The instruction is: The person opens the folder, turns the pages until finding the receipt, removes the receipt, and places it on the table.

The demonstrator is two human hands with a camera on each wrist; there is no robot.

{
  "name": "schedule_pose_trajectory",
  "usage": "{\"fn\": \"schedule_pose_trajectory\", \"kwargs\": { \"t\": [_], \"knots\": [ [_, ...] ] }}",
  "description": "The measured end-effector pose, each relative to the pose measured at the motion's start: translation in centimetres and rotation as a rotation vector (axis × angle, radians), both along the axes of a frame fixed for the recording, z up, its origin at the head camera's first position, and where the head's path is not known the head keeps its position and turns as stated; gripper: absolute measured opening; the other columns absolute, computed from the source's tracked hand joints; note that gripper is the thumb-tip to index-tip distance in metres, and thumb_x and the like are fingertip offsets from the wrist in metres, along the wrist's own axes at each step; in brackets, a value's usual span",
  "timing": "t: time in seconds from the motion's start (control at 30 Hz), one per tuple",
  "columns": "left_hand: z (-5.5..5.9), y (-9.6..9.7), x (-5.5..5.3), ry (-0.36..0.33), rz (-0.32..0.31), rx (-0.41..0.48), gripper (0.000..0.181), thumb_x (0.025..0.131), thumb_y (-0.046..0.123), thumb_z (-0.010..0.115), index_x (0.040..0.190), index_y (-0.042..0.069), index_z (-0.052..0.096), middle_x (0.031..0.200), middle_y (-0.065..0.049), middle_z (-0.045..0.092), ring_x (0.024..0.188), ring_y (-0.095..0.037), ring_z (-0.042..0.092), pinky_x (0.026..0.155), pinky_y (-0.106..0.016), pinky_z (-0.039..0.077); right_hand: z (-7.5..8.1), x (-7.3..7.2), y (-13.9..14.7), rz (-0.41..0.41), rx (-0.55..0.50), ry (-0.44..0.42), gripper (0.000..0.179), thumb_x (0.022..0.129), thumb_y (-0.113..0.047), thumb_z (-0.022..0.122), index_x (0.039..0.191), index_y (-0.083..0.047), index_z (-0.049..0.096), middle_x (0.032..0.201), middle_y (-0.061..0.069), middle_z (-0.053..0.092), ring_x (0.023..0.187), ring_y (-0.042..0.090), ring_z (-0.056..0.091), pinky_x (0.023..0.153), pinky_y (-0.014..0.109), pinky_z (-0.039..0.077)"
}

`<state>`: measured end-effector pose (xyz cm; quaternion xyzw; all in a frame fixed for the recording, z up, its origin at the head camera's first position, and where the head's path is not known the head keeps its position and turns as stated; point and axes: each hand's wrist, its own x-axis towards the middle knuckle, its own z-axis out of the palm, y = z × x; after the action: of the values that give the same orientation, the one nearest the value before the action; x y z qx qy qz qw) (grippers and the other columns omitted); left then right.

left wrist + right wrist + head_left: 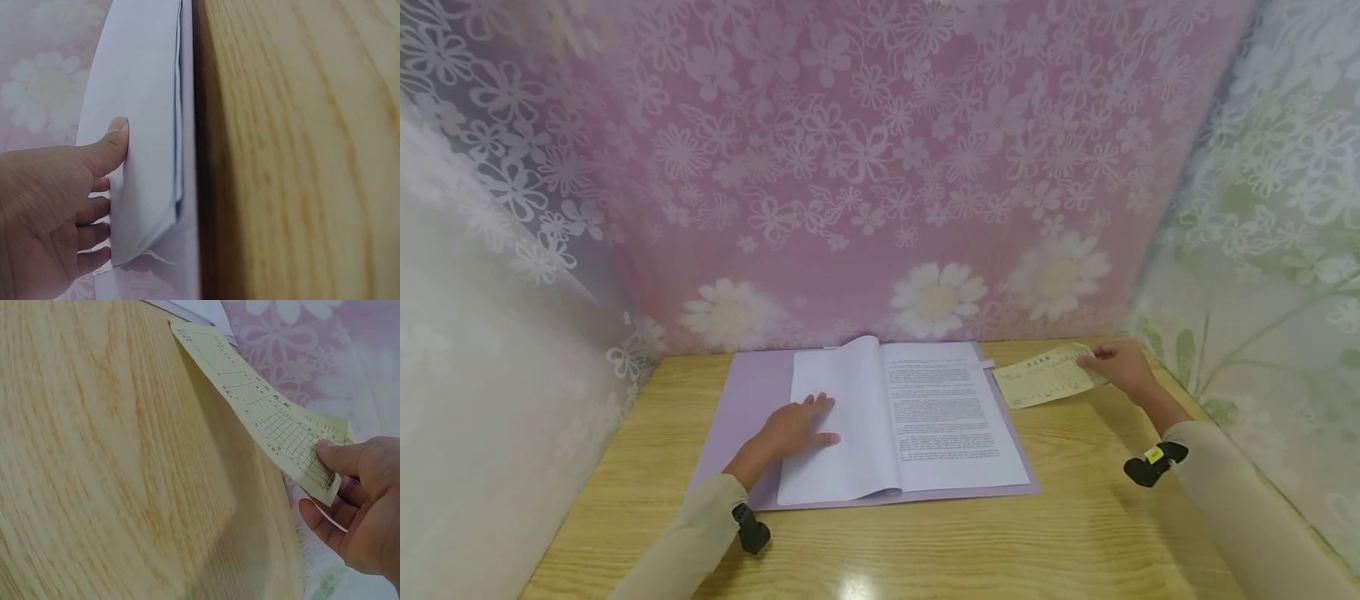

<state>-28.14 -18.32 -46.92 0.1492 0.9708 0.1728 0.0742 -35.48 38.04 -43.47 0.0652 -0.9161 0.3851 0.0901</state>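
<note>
An open purple folder (pixel 748 375) lies on the wooden table, holding a stack of printed pages (pixel 936 417). One leaf (pixel 846 467) is turned over to the left, its blank side up. My left hand (pixel 797 427) rests on that blank leaf with fingers spread; in the left wrist view the thumb lies along the paper (pixel 147 94). Right of the folder, my right hand (pixel 1123 367) pinches a yellowish printed receipt slip (pixel 1045 379) by its right end, thumb on top. The right wrist view shows the slip's (pixel 250 403) grid lines and a red number, tilted above the table.
A small white tab (pixel 983 364) sticks out from the folder's right edge. The wood-grain table (pixel 925 542) meets a pink flowered curtain (pixel 880 208) behind and pale flowered curtains at both sides. Each wrist wears a black camera (pixel 751 529).
</note>
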Motion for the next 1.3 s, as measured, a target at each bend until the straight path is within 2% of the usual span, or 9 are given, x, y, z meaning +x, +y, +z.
{"fn": "schedule_pose_trajectory", "kwargs": {
  "t": [0.1, 0.27, 0.37, 0.47, 0.7, 0.77, 0.9, 1.13, 1.3],
  "knots": [
    [0.0, 0.0, 0.0, -0.003, -0.004, -0.001, 0.074, 0.095, 0.047, 0.069, 0.154, 0.011, 0.045, 0.163, -0.014, 0.038, 0.149, -0.039, 0.038, 0.118, -0.057, 0.036, -0.3, -0.1, 0.1, -0.008, 0.045, -0.005, 0.037, 0.097, -0.017, 0.07, 0.074, 0.001, 0.048, 0.06, -0.004, 0.037, 0.053, 0.007, 0.03, 0.052, 0.028, 0.032],
    [0.1, -0.1, -0.1, 0.013, -0.01, -0.013, 0.074, 0.094, 0.047, 0.069, 0.154, 0.01, 0.046, 0.162, -0.016, 0.039, 0.148, -0.04, 0.04, 0.116, -0.058, 0.038, -0.9, -0.2, 0.1, -0.033, 0.117, 0.011, 0.029, 0.098, -0.02, 0.071, 0.086, 0.006, 0.065, 0.073, 0.007, 0.064, 0.059, 0.007, 0.044, 0.057, 0.028, 0.04],
    [0.2, -0.2, -0.1, 0.008, -0.008, -0.015, 0.075, 0.094, 0.047, 0.069, 0.155, 0.01, 0.045, 0.162, -0.016, 0.039, 0.148, -0.041, 0.04, 0.117, -0.058, 0.038, -1.3, -0.2, 0.1, -0.034, 0.125, 0.029, 0.028, 0.097, -0.019, 0.071, 0.089, 0.008, 0.069, 0.075, 0.011, 0.066, 0.059, 0.007, 0.045, 0.057, 0.028, 0.04],
    [0.3, -0.2, -0.1, 0.012, -0.005, -0.016, 0.075, 0.094, 0.047, 0.07, 0.154, 0.009, 0.045, 0.162, -0.017, 0.039, 0.147, -0.042, 0.04, 0.116, -0.059, 0.038, -1.6, -0.3, 0.2, -0.043, 0.13, 0.048, 0.026, 0.097, -0.018, 0.071, 0.088, 0.008, 0.07, 0.071, 0.007, 0.064, 0.058, 0.006, 0.043, 0.057, 0.028, 0.038],
    [0.1, -0.2, -0.1, 0.006, -0.016, -0.016, 0.074, 0.095, 0.047, 0.068, 0.155, 0.01, 0.045, 0.163, -0.015, 0.038, 0.148, -0.041, 0.039, 0.117, -0.058, 0.038, -3.0, -0.5, 0.6, -0.076, 0.172, 0.039, 0.032, 0.096, -0.018, 0.072, 0.074, 0.002, 0.061, 0.061, -0.002, 0.049, 0.057, 0.011, 0.037, 0.058, 0.029, 0.033],
    [0.1, -0.2, 0.0, 0.003, -0.015, -0.015, 0.074, 0.095, 0.047, 0.069, 0.155, 0.011, 0.045, 0.163, -0.015, 0.038, 0.148, -0.04, 0.039, 0.117, -0.058, 0.038, -3.3, -0.4, 0.7, -0.081, 0.175, 0.025, 0.028, 0.096, -0.018, 0.071, 0.078, 0.002, 0.064, 0.065, -0.002, 0.056, 0.06, 0.012, 0.042, 0.06, 0.03, 0.036],
    [0.2, -0.1, 0.0, 0.006, -0.016, -0.012, 0.075, 0.094, 0.047, 0.069, 0.154, 0.01, 0.045, 0.162, -0.015, 0.038, 0.148, -0.04, 0.04, 0.116, -0.057, 0.038, -3.5, -0.1, 0.6, -0.091, 0.168, 0.006, 0.028, 0.096, -0.017, 0.071, 0.078, 0.003, 0.063, 0.067, 0.002, 0.059, 0.062, 0.013, 0.044, 0.061, 0.031, 0.037],
    [0.1, 0.0, -0.1, 0.0, -0.009, -0.016, 0.075, 0.095, 0.048, 0.068, 0.155, 0.011, 0.045, 0.163, -0.015, 0.038, 0.148, -0.039, 0.04, 0.117, -0.057, 0.038, -3.7, -0.3, 0.6, -0.088, 0.192, 0.01, 0.031, 0.095, -0.015, 0.072, 0.072, -0.002, 0.057, 0.062, -0.001, 0.051, 0.058, 0.014, 0.039, 0.059, 0.032, 0.033],
    [-0.1, -0.1, -0.2, 0.0, -0.005, -0.024, 0.075, 0.094, 0.049, 0.069, 0.155, 0.012, 0.045, 0.163, -0.014, 0.038, 0.148, -0.04, 0.041, 0.117, -0.057, 0.039, -4.4, -0.8, 1.0, -0.078, 0.196, 0.008, 0.024, 0.094, -0.016, 0.073, 0.08, 0.002, 0.064, 0.075, 0.012, 0.066, 0.065, 0.014, 0.051, 0.061, 0.03, 0.04]
  ]
}}
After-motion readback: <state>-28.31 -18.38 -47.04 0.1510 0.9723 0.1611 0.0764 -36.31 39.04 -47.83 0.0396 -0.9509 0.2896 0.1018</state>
